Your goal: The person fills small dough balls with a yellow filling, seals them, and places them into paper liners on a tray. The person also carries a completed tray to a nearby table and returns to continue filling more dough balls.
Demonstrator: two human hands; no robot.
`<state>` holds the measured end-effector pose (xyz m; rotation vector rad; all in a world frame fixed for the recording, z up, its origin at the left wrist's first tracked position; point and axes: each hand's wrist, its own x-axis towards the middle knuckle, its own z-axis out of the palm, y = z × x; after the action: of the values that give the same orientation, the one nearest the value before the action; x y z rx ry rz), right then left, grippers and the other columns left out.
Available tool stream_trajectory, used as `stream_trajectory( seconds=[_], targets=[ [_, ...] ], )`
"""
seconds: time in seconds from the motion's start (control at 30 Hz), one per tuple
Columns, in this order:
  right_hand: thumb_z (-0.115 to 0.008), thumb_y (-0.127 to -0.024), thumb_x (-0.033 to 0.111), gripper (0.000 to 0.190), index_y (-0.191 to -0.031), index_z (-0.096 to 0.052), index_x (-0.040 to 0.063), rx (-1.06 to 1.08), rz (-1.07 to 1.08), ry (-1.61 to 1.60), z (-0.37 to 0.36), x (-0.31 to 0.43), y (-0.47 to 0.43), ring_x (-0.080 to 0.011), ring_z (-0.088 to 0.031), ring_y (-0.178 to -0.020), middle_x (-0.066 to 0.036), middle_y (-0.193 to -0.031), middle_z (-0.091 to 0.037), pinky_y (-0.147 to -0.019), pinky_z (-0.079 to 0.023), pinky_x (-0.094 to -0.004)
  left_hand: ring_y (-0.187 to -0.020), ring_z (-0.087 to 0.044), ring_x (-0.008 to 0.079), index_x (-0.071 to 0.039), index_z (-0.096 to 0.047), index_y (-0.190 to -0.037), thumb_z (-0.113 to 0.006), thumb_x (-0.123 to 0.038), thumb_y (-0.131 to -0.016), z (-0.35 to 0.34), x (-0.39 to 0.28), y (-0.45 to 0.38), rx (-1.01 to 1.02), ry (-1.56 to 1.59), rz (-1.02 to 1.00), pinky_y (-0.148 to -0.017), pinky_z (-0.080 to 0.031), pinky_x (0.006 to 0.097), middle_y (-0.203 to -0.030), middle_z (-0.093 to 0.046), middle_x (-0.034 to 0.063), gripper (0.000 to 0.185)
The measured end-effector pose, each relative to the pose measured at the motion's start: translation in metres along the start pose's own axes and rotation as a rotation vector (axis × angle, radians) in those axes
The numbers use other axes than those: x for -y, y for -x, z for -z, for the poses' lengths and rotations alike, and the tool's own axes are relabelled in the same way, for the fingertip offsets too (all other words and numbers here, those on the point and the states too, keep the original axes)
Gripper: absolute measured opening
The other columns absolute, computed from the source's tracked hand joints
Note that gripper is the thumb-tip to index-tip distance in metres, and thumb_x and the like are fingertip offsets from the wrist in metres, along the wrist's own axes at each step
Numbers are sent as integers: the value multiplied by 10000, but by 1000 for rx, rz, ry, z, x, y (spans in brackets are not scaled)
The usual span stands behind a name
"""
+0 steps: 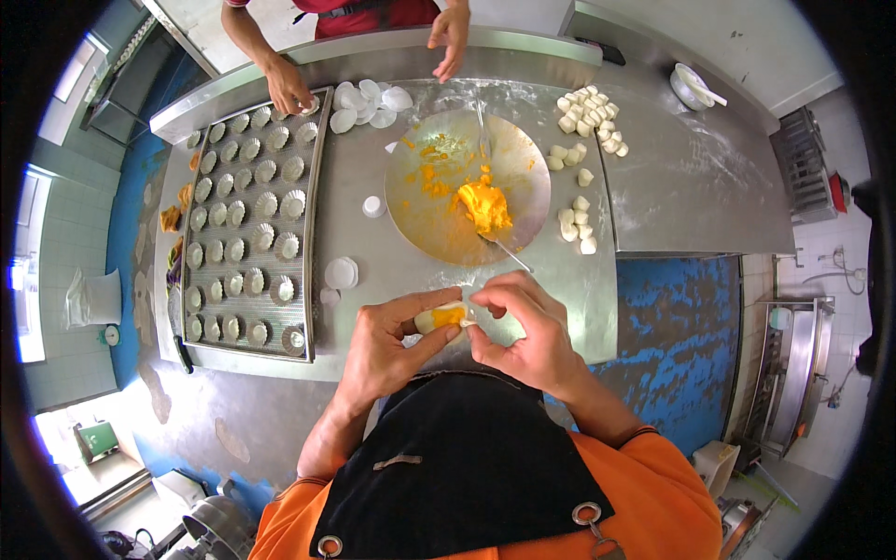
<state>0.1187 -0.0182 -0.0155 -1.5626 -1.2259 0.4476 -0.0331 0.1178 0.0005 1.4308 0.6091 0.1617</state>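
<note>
Low over the front of the steel table, my left hand (385, 343) cradles a piece of pale dough (425, 321) between thumb and fingers. An orange-yellow filling (448, 316) shows in the dough's opening. The thumb and forefinger of my right hand (525, 325) pinch the dough's edge at its right side. Just beyond my hands lies a wide metal pan (420, 231) with a mound of the same yellow filling (484, 204). A spoon (509, 255) rests in the mound, its handle over the near rim. A second metal utensil (481, 126) leans on the far rim.
To the left is a perforated tray (316, 210) of fluted cups, where a co-worker's hand (287, 87) touches one cup. The co-worker's other hand (451, 38) hovers above the far edge. Paper liners (367, 101) lie near the tray. Dough balls (586, 110) sit right of the pan.
</note>
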Motion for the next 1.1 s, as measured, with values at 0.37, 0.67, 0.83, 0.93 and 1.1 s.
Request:
stream_trajectory(
  seconds=[0.37,0.67,0.83,0.93,1.1],
  targets=[
    [-742,-680,-29,227,-892,-671,10,-79,70,82,2,12,-7,-255,-614,-739,-86,-847,-623,-653,-516,-329,-893,-662,113,51,-651,-1225,-715,-11,-886,0,-12,2,-24,-66,38,-775,-562,267,-1035,-727,131,351],
    [-744,-642,-58,303,-923,-653,10,-93,228,188,3,20,-8,-257,-604,-721,-96,-871,-608,-638,-507,-338,-877,-676,116,54,-672,-1191,-717,-11,-880,-2,-30,10,-63,-196,15,-781,-570,265,-989,-736,125,321],
    [-739,-645,-69,330,-946,-620,-5,-71,329,212,5,27,-8,-273,-590,-757,-99,-907,-567,-674,-512,-350,-889,-700,138,16,-707,-1155,-705,-3,-881,-5,-43,14,-120,-300,42,-785,-577,279,-964,-744,110,275],
    [-739,-641,-68,321,-932,-616,-11,-59,280,243,6,31,-9,-268,-587,-754,-95,-905,-561,-668,-512,-345,-910,-706,151,11,-706,-1159,-705,-5,-880,-6,-48,16,-107,-386,-93,-804,-580,291,-968,-745,128,280],
    [-738,-642,-65,312,-923,-613,-12,-74,324,255,6,35,-10,-266,-586,-753,-100,-913,-558,-666,-512,-344,-936,-713,170,17,-705,-1152,-692,12,-880,-7,-54,20,-137,-360,-46,-840,-580,302,-1018,-742,146,272]
  ],
)
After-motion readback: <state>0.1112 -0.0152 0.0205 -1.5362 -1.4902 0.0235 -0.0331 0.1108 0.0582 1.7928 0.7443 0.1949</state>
